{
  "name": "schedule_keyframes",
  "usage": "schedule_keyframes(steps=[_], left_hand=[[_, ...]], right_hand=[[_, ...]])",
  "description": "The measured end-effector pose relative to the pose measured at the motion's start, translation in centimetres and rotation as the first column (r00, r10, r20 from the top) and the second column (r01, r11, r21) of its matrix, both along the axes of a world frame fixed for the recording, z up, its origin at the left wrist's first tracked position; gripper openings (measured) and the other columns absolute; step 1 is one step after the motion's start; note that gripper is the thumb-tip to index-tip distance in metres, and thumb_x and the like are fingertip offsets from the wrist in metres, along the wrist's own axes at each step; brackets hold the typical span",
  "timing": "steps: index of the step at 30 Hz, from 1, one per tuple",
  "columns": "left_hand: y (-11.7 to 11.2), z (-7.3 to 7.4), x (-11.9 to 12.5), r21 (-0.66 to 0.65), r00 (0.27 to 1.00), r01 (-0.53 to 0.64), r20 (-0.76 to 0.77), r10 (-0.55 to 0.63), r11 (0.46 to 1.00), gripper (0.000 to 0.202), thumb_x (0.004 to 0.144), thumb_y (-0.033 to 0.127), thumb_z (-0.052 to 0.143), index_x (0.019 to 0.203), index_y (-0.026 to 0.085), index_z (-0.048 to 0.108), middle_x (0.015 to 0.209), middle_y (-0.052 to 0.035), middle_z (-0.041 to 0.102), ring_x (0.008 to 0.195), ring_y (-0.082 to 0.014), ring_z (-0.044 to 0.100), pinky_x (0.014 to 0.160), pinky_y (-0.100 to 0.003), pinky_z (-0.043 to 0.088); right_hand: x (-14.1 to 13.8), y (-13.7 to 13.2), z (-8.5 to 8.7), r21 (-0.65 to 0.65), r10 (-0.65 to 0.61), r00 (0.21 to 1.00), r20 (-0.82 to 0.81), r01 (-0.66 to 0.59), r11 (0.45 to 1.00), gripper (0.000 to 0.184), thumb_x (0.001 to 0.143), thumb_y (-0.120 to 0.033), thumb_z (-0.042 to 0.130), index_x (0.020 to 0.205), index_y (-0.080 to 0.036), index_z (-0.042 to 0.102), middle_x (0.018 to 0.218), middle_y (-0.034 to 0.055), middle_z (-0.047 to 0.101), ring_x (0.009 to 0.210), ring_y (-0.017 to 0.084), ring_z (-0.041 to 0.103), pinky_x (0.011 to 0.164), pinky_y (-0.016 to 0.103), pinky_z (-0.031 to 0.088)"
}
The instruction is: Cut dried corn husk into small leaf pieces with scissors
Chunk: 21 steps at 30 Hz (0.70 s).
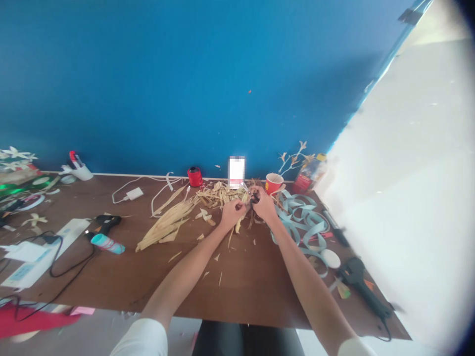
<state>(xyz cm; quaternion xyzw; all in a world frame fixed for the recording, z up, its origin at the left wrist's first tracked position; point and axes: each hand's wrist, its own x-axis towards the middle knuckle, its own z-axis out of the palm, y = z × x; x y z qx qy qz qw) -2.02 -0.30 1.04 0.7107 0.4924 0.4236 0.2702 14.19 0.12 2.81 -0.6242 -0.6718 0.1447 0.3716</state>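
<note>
Near the back of the table, my left hand (233,213) is closed in a pinch on a pale dried husk strip (238,226), which hangs below its fingers. Close beside it, my right hand (262,202) grips scissors (255,197) by their dark handles. The blades point up and left, toward a phone-like bright screen standing by the wall. Whether they touch the strip is too small to tell. Around both hands lies a heap of dried husk scraps (217,194). A long bundle of husk leaves (166,225) rests to the left, and small cut bits lie in front.
A red paper cup (273,183) and tangled light-blue ribbon (302,217) sit right of my hands. A glue gun (361,284) lies at the right edge. To the left are a red spool-like object (195,176), a blue tube (108,244), another glue gun (106,223) and a power strip (48,254).
</note>
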Motion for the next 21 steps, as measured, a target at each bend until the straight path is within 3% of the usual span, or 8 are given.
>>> schedule_keyframes(steps=[4,6,9,13,16,21], left_hand=[[0.1,-0.1,-0.2,-0.03,0.998,-0.008,0.062,0.01,1.0,0.012,0.074,0.024,0.056,0.066,0.017,0.059,0.062,0.0019,0.058,0.061,-0.011,0.051,0.062,-0.023,0.038],[0.2,-0.2,-0.3,-0.043,0.992,-0.013,0.127,0.018,0.999,0.013,0.076,0.026,0.055,0.068,0.017,0.06,0.063,0.0014,0.058,0.061,-0.0112,0.051,0.062,-0.023,0.039],[0.3,-0.4,-0.4,-0.043,0.982,0.003,0.187,0.005,0.999,0.015,0.077,0.029,0.056,0.069,0.017,0.061,0.064,0.0009,0.058,0.061,-0.0112,0.051,0.061,-0.023,0.039],[0.4,-0.1,-0.3,-0.055,0.982,0.049,0.185,-0.038,0.997,0.015,0.077,0.029,0.056,0.07,0.017,0.063,0.063,0.0012,0.058,0.059,-0.0109,0.05,0.06,-0.023,0.038],[0.1,0.5,-0.2,-0.056,0.986,0.08,0.152,-0.071,0.995,0.014,0.077,0.026,0.055,0.072,0.016,0.063,0.065,0.0009,0.059,0.062,-0.0117,0.051,0.063,-0.023,0.04],[-0.2,1.0,-0.1,-0.051,0.985,0.161,0.064,-0.157,0.986,0.014,0.078,0.022,0.052,0.074,0.016,0.063,0.072,-0.0007,0.064,0.069,-0.013,0.055,0.07,-0.025,0.043]], right_hand=[[0.9,0.1,0.0,0.028,-0.131,0.991,0.018,0.13,0.991,0.052,0.07,-0.018,0.058,0.122,-0.024,0.056,0.089,0.0054,0.07,0.081,0.024,0.065,0.075,0.034,0.048],[1.6,0.1,0.1,0.015,-0.141,0.988,-0.061,0.142,0.99,0.051,0.07,-0.018,0.058,0.121,-0.022,0.056,0.087,0.0061,0.07,0.081,0.024,0.065,0.076,0.035,0.049],[2.5,0.4,0.3,0.027,0.045,0.957,-0.286,-0.039,0.999,0.054,0.07,-0.018,0.058,0.123,-0.02,0.054,0.086,0.0051,0.07,0.081,0.021,0.065,0.078,0.035,0.051],[2.4,0.6,0.4,0.045,0.311,0.776,-0.549,-0.344,0.938,0.071,0.067,-0.02,0.064,0.135,-0.021,0.043,0.092,0.0051,0.069,0.082,0.018,0.064,0.078,0.034,0.053],[1.8,0.2,0.7,0.018,0.405,0.734,-0.545,-0.473,0.881,0.076,0.065,-0.019,0.067,0.137,-0.022,0.042,0.095,0.0049,0.067,0.086,0.018,0.063,0.075,0.032,0.053],[1.2,-0.7,1.4,-0.025,0.438,0.832,-0.341,-0.473,0.881,0.071,0.067,-0.013,0.06,0.136,-0.021,0.047,0.087,0.0016,0.065,0.079,0.015,0.061,0.074,0.028,0.051]])
